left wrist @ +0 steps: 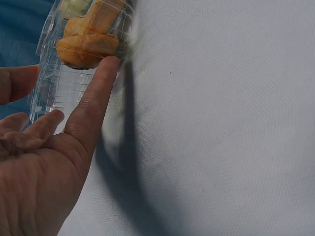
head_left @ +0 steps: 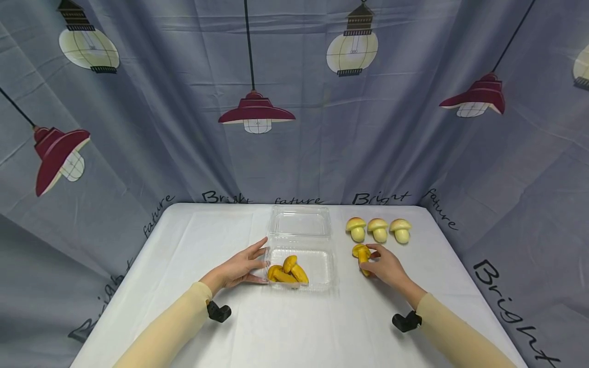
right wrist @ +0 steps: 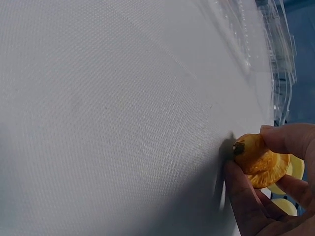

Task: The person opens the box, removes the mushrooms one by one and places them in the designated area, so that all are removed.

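A clear plastic clamshell box (head_left: 322, 268) lies with its lid raised back on the white table, several orange-yellow mushrooms (head_left: 299, 273) in its left part. My left hand (head_left: 241, 266) rests with spread fingers against the box's left side; in the left wrist view one straight finger (left wrist: 96, 93) touches the wall beside a mushroom (left wrist: 91, 49). Right of the box, my right hand (head_left: 388, 266) pinches another orange-yellow mushroom (head_left: 361, 253) between thumb and fingers. In the right wrist view this mushroom (right wrist: 261, 160) shows its dark stem end, close to the cloth.
Three pale mushrooms with yellow-brown caps (head_left: 377, 230) lie in a row behind my right hand. The box's lid (head_left: 300, 222) extends toward the back edge. A grey-blue curtain (head_left: 299, 158) with printed lamps hangs behind the white-covered table (head_left: 285, 332).
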Action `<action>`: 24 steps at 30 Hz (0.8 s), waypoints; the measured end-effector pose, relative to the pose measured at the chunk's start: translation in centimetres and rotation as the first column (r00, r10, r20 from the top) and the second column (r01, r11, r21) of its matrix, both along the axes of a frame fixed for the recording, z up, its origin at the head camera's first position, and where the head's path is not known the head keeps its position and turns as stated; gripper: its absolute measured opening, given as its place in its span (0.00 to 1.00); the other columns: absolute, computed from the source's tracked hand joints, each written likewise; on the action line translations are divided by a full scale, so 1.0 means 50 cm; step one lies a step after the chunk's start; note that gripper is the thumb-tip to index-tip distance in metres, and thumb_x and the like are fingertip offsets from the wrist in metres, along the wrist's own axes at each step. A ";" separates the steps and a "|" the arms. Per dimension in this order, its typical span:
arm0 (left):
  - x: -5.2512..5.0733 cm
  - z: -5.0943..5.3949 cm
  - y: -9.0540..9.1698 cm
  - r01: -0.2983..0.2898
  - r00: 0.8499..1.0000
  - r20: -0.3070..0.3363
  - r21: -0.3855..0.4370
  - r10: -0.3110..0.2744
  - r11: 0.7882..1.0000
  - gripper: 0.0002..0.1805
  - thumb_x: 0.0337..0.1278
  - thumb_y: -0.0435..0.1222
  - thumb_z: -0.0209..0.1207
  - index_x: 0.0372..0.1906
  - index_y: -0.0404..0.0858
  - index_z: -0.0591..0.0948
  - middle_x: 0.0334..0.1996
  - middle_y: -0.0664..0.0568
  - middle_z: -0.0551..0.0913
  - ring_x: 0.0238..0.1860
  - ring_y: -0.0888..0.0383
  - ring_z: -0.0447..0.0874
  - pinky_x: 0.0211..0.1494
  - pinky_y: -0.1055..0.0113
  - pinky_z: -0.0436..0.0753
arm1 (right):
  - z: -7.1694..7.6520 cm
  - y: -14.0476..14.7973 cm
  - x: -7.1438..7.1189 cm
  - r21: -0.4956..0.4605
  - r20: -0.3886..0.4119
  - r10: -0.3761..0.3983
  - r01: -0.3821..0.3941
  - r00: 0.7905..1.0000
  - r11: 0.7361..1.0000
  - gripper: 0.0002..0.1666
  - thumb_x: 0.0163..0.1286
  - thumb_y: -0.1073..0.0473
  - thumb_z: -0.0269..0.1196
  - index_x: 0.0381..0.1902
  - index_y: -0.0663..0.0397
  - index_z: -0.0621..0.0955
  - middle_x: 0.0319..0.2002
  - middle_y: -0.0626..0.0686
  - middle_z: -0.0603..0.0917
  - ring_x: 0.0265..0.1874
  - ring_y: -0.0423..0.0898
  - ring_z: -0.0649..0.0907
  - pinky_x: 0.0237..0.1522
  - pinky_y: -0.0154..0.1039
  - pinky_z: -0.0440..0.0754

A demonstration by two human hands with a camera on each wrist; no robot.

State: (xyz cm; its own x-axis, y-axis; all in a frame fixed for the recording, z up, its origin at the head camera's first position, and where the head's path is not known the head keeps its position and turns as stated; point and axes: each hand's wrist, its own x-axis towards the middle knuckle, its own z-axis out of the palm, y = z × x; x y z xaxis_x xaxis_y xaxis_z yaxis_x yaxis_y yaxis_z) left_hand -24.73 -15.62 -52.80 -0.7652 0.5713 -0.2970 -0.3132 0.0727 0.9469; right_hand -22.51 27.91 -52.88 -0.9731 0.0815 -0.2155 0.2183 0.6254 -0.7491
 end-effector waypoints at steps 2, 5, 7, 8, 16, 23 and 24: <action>0.000 0.000 0.000 0.003 1.000 -0.001 0.002 -0.003 1.000 0.46 0.75 0.29 0.54 0.85 0.54 0.42 0.83 0.43 0.39 0.73 0.34 0.63 0.53 0.49 0.87 | 0.000 0.001 0.000 0.000 -0.001 0.004 -0.004 1.000 1.000 0.44 0.63 0.58 0.74 0.73 0.63 0.68 0.58 0.69 0.74 0.40 0.53 0.81 0.34 0.39 0.88; 0.000 0.000 0.000 0.004 1.000 -0.002 0.004 -0.004 1.000 0.46 0.75 0.29 0.53 0.85 0.54 0.42 0.83 0.43 0.39 0.73 0.34 0.62 0.53 0.49 0.87 | -0.001 0.001 0.000 0.004 -0.004 0.002 -0.002 1.000 1.000 0.44 0.63 0.58 0.74 0.73 0.63 0.69 0.57 0.68 0.75 0.40 0.53 0.81 0.34 0.39 0.88; 0.001 0.000 0.000 0.004 1.000 -0.003 0.003 -0.004 1.000 0.46 0.75 0.29 0.54 0.85 0.54 0.42 0.83 0.43 0.39 0.73 0.33 0.62 0.53 0.49 0.87 | -0.001 0.003 0.001 0.013 -0.011 0.011 -0.011 1.000 1.000 0.44 0.63 0.57 0.74 0.73 0.64 0.68 0.57 0.69 0.75 0.40 0.53 0.81 0.34 0.39 0.88; 0.001 0.000 0.000 0.005 1.000 -0.004 0.004 -0.005 1.000 0.46 0.75 0.29 0.53 0.85 0.54 0.42 0.83 0.43 0.39 0.73 0.33 0.61 0.53 0.49 0.87 | -0.002 0.003 0.001 0.018 -0.013 0.013 -0.013 1.000 1.000 0.44 0.63 0.57 0.74 0.73 0.64 0.68 0.57 0.69 0.75 0.40 0.53 0.81 0.34 0.39 0.88; 0.000 -0.002 -0.001 0.006 1.000 -0.004 0.006 -0.006 1.000 0.46 0.75 0.29 0.54 0.85 0.54 0.42 0.83 0.43 0.39 0.73 0.33 0.62 0.53 0.49 0.87 | -0.003 0.003 0.006 0.031 -0.015 0.017 -0.017 1.000 0.999 0.45 0.64 0.58 0.74 0.73 0.66 0.67 0.57 0.70 0.75 0.39 0.52 0.81 0.33 0.39 0.88; 0.002 -0.002 -0.001 -0.007 1.000 0.001 0.008 0.007 1.000 0.46 0.75 0.29 0.54 0.84 0.55 0.43 0.83 0.43 0.40 0.72 0.34 0.64 0.53 0.49 0.87 | -0.002 0.004 0.008 0.030 -0.018 0.017 -0.016 1.000 0.999 0.45 0.63 0.57 0.74 0.73 0.66 0.67 0.56 0.69 0.75 0.37 0.51 0.81 0.32 0.39 0.87; 0.002 -0.001 -0.001 -0.009 1.000 0.001 0.008 0.009 1.000 0.46 0.75 0.29 0.54 0.84 0.55 0.44 0.83 0.43 0.40 0.72 0.34 0.64 0.53 0.49 0.87 | -0.001 0.004 0.008 0.028 -0.018 0.018 -0.018 1.000 0.999 0.45 0.63 0.57 0.74 0.73 0.66 0.67 0.56 0.70 0.75 0.37 0.51 0.81 0.33 0.39 0.88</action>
